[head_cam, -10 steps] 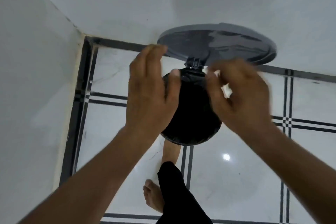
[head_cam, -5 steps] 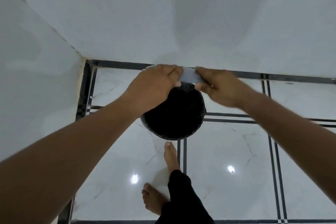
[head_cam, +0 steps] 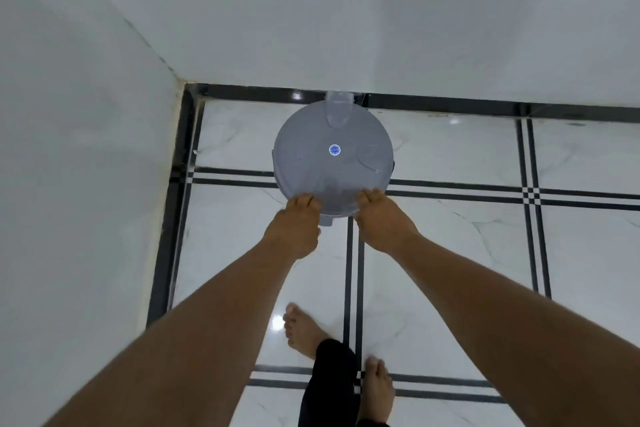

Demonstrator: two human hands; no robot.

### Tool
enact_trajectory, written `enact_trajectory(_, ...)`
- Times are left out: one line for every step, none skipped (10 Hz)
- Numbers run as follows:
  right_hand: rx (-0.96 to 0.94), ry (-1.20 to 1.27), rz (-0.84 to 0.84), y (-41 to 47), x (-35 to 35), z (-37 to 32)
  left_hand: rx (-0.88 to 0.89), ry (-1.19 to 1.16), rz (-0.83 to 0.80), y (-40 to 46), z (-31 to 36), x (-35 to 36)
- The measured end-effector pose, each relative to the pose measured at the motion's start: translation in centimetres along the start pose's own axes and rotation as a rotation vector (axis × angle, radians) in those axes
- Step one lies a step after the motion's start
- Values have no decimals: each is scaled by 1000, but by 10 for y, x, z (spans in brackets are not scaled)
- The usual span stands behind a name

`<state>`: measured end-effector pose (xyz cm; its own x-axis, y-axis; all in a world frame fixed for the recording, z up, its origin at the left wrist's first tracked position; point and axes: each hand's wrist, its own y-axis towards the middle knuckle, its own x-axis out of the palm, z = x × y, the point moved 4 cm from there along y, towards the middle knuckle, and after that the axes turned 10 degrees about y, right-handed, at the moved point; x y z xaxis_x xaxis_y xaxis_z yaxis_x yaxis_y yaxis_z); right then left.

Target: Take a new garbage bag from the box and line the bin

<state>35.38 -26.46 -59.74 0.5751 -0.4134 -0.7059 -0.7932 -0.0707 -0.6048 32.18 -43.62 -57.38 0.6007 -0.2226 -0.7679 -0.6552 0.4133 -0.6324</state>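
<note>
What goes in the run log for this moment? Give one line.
stage: bin closed | lid: down | left hand: fingers on lid's near edge | right hand: fingers on lid's near edge | bag: hidden

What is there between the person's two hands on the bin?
In the head view, the near edge of the grey bin lid spans between the left hand and right hand.
</note>
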Motion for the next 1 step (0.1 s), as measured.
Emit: enact_trajectory(67, 107, -64, -22, -26, -11, -67, -104, -173, -24, 9, -23)
